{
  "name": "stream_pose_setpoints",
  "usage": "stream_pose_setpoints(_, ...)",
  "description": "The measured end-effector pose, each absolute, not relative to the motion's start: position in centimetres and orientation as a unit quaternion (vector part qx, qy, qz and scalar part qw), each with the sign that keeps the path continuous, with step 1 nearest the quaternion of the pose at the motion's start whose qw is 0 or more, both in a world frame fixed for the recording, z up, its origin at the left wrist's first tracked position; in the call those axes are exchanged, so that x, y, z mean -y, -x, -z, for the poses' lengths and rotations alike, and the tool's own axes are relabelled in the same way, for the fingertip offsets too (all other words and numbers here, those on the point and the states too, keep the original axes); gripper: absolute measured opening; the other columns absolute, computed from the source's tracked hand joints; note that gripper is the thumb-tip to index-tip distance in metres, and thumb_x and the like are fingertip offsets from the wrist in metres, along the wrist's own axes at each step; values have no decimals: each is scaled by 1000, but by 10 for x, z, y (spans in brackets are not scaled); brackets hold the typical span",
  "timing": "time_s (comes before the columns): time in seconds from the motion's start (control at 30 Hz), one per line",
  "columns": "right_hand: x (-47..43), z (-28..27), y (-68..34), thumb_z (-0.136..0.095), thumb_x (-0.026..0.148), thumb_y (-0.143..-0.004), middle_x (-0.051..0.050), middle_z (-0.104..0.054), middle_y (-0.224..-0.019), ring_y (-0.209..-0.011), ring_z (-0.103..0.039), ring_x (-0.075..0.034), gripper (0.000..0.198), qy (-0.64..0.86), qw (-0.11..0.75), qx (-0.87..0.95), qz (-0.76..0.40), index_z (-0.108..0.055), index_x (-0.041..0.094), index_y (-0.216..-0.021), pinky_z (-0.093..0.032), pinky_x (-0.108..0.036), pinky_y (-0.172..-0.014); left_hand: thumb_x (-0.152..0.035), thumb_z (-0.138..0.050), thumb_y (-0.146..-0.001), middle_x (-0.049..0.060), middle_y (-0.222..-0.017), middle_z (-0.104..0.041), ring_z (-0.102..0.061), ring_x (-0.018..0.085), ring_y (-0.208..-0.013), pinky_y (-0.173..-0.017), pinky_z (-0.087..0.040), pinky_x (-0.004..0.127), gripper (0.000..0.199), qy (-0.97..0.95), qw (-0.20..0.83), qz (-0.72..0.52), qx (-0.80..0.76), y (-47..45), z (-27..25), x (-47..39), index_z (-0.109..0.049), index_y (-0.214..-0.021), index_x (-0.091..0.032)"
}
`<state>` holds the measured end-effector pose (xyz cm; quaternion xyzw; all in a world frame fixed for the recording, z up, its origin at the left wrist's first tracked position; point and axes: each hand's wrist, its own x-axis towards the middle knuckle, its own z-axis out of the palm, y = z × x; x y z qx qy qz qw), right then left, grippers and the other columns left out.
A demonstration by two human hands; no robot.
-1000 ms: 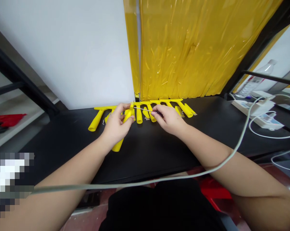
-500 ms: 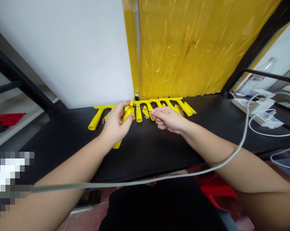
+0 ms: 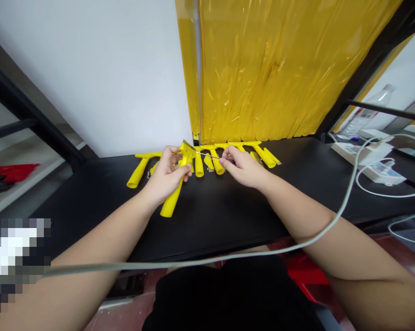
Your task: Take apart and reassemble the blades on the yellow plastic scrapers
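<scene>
My left hand (image 3: 169, 176) is closed around a yellow scraper (image 3: 173, 195), tilted with its hollow handle end down toward me. A thin metal blade shows along the scraper's head. Pinched in my right hand (image 3: 242, 166) is a screwdriver (image 3: 209, 156) with a slim metal shaft; its handle is mostly hidden by the fingers. The shaft points left, and its tip meets or lies very close to the scraper's head. Behind my hands, several more yellow scrapers (image 3: 199, 166) lie in a row on the black table (image 3: 224, 220), along with small yellow pieces (image 3: 208, 161).
A white panel (image 3: 124, 69) and yellow plastic sheeting (image 3: 262, 69) rise behind the table. White boxes (image 3: 381, 170) and a clear bottle (image 3: 369, 110) stand at the right. A pale cable (image 3: 228, 257) hangs across the foreground, over my forearms.
The scraper in my left hand has turned, so the flat of its head and blade face me more. My right hand's fingers have shifted their grip on the screwdriver.
</scene>
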<state>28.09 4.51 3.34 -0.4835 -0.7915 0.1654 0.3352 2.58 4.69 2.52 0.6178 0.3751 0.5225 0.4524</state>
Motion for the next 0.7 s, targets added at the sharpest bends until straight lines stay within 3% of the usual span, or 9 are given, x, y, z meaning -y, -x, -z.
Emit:
stream_pose_setpoints(0.2, -43, -35, -280, -56, 34, -101, -4, -66, -82, -70, -56, -20, 13, 508, 291, 800, -132, -52, 22, -99, -39, -32, -68, -19, -78, -78, 2, -112, -59, -65, 7, -62, -53, -51, 21, 52, -613, 473, -514, -369, -29, -30, -41, -36, -109, -26)
stream_pose_setpoints(0.7, -43, -34, -279, -55, 36, -101, -3, -65, -79, -68, -55, -19, 15, 499, 301, 802, -131, -50, 23, -96, -38, -31, -67, -13, -76, -79, -1, -102, -58, -65, 7, -62, -53, -51, 20, 50, -601, 497, -519, -348, -31, -31, -37, -38, -109, -26)
